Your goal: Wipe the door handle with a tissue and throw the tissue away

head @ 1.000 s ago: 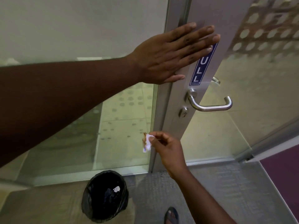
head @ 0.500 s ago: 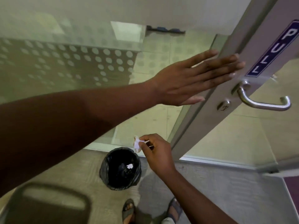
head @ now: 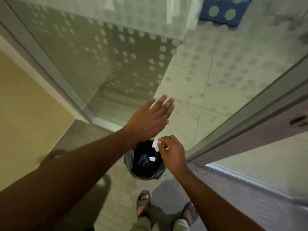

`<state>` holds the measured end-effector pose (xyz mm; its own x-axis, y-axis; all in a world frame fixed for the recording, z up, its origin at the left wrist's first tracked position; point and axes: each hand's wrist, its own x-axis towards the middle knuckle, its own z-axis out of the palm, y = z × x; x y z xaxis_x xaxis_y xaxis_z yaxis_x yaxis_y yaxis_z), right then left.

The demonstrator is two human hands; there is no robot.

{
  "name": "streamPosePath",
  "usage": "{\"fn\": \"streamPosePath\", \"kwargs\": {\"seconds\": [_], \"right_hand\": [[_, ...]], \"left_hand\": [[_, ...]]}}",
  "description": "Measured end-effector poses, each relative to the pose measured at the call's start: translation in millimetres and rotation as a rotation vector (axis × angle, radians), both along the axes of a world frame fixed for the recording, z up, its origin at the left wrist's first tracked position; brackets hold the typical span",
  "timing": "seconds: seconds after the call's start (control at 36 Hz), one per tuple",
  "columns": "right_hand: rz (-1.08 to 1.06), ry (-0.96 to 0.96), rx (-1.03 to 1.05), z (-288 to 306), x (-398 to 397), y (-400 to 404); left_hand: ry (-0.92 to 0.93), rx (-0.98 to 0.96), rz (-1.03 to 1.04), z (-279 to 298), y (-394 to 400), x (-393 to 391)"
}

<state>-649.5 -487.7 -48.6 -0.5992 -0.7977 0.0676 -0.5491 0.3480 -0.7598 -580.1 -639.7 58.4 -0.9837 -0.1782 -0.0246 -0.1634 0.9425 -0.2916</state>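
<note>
My right hand pinches a small crumpled white tissue directly above the black-lined bin on the floor. A white scrap lies inside the bin. My left hand floats open, fingers spread, in front of the glass panel and above the bin, holding nothing. The door handle is out of view; only the grey door frame with its keyhole shows at the right.
A frosted, dotted glass wall rises behind the bin. A beige wall stands at the left. My sandalled feet rest on grey carpet just below the bin.
My left hand has come off the door and hangs free. My view has tipped down and left, so the handle has left the frame. The right hand with the tissue is now over the bin.
</note>
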Motion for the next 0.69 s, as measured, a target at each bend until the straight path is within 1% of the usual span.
{"fn": "streamPosePath", "kwargs": {"seconds": [0.03,0.06,0.08,0.14,0.17,0.25,0.42,0.5,0.69], "right_hand": [[0.003,-0.002,0.015,-6,1,-3],[0.007,0.002,0.031,-12,2,-6],[0.011,0.010,0.052,-18,3,-9],[0.015,0.022,0.090,-29,5,-17],[0.018,0.023,0.105,-34,6,-22],[0.028,0.040,0.182,-48,11,-35],[0.017,0.065,0.348,-74,19,-55],[0.019,0.077,0.394,-83,21,-55],[0.015,0.136,0.434,-95,22,-49]], "left_hand": [[-0.056,-0.038,0.059,-16,-1,20],[-0.065,-0.023,0.107,-28,-7,27],[-0.073,0.040,0.147,-39,-13,30],[-0.190,0.149,0.258,-61,-19,49],[-0.215,0.193,0.306,-78,-23,64],[-0.285,0.200,0.383,-97,-22,90],[-0.307,0.379,0.530,-134,-19,122],[-0.310,0.414,0.561,-140,-19,129],[-0.298,0.412,0.582,-151,-15,134]]}}
